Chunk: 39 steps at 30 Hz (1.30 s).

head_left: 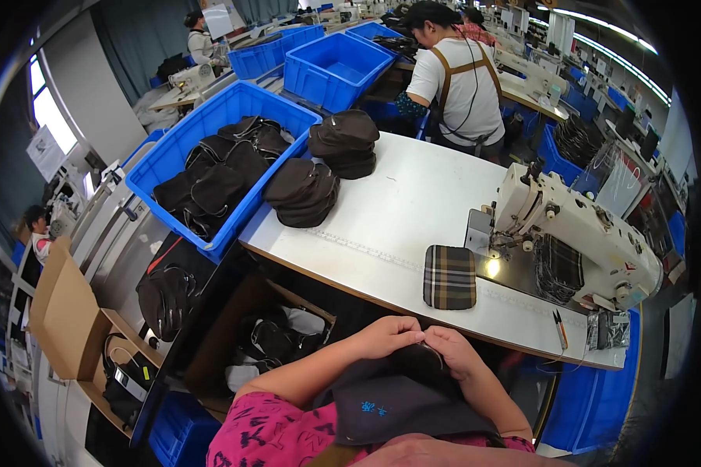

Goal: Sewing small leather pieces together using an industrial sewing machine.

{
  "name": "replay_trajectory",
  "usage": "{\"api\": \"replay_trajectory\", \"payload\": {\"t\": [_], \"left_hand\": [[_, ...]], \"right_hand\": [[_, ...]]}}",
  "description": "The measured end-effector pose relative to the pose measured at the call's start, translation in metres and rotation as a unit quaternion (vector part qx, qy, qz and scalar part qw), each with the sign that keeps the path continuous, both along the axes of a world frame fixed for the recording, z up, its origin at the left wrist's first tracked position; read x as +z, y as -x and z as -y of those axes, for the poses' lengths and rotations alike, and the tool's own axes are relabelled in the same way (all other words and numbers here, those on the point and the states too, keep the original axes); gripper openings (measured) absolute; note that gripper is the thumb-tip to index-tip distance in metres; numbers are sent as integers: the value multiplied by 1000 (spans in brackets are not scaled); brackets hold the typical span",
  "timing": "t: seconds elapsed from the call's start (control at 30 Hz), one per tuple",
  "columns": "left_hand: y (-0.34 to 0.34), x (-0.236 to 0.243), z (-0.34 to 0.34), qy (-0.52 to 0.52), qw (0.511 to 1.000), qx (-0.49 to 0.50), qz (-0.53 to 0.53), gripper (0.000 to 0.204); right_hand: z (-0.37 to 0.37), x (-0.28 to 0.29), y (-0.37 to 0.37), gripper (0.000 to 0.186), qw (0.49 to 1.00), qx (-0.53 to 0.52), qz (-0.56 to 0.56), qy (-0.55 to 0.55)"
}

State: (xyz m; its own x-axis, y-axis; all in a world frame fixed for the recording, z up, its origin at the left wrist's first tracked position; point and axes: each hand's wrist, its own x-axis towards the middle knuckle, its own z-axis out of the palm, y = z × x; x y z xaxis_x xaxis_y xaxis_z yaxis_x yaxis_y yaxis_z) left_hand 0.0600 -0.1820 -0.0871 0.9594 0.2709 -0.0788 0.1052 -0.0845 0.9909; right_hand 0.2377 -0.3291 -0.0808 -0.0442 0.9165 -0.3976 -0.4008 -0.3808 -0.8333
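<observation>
Close to my body, below the table's front edge, both hands meet over a dark brown fabric piece [415, 359]. My left hand [391, 336] pinches its upper edge with thumb and fingers. On its other side my right hand [453, 352] is closed round the edge, its fingertips nearly touching the left ones. Most of the piece is hidden by my hands and blends into my dark apron [413, 401]. Just beyond my hands, a plaid fabric panel [449, 277] with rounded corners lies flat on the white table [401, 198].
A sewing machine [576, 226] stands at the right, with stacked plaid panels [559, 268] beneath its arm. Thread snips [561, 330] lie near the front edge. Brown fabric stacks [302, 193] stand beside a filled blue crate [234, 100]. A co-worker [463, 82] is beyond the table.
</observation>
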Motion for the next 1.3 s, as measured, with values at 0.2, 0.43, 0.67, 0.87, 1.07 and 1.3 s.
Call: {"api": "replay_trajectory", "payload": {"t": [0.2,0.43,0.67,0.87,1.07,1.3], "left_hand": [[0,-2,2,9,998,-58,-37,30],[4,-3,0,126,990,-69,-6,26],[19,-30,-3,191,977,-93,6,23],[20,-32,1,355,934,-27,24,21],[-4,14,-19,473,852,88,208,18],[-13,11,-45,427,885,162,88,42]], "right_hand": [[6,-11,0,20,998,-15,48,-24],[7,8,-8,20,986,-91,41,-130],[2,39,-16,23,970,-149,-45,-188],[-3,42,-21,24,969,-153,-47,-190],[10,-1,-19,66,971,-84,-108,-197],[6,7,-17,27,988,-68,110,-83]]}}
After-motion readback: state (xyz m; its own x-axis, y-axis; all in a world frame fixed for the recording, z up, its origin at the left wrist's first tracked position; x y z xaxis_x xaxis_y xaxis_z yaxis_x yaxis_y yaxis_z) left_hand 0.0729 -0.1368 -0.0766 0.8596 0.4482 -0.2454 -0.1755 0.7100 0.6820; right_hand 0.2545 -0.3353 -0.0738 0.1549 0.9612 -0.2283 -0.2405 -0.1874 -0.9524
